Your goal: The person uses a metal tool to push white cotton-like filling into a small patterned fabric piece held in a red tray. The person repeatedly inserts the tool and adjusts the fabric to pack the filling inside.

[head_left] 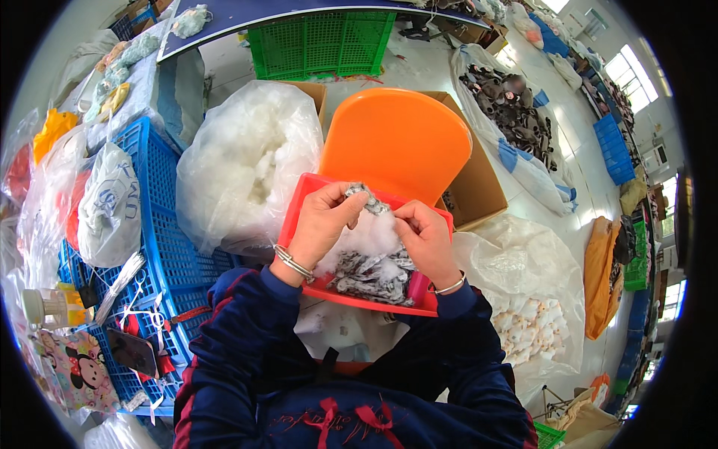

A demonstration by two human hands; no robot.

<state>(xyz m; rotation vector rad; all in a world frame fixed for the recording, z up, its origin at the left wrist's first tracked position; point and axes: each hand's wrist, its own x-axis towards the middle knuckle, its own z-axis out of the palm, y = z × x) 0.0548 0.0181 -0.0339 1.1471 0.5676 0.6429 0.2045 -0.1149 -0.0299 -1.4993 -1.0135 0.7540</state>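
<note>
Over a red plastic bin on my lap, both hands work close together. The thumb and fingers of my left hand pinch a small grey-and-white fuzzy fabric piece. My right hand, fingers closed, grips the edge of a tuft of white stuffing just below that piece. How far the stuffing goes into the fabric cannot be made out. More grey-and-white fuzzy pieces lie in the bin under the fluff.
An orange stool seat stands behind the bin, beside a cardboard box. Left of it is a clear bag of stuffing; farther left, a blue crate. A plastic bag with small pale pieces lies at right.
</note>
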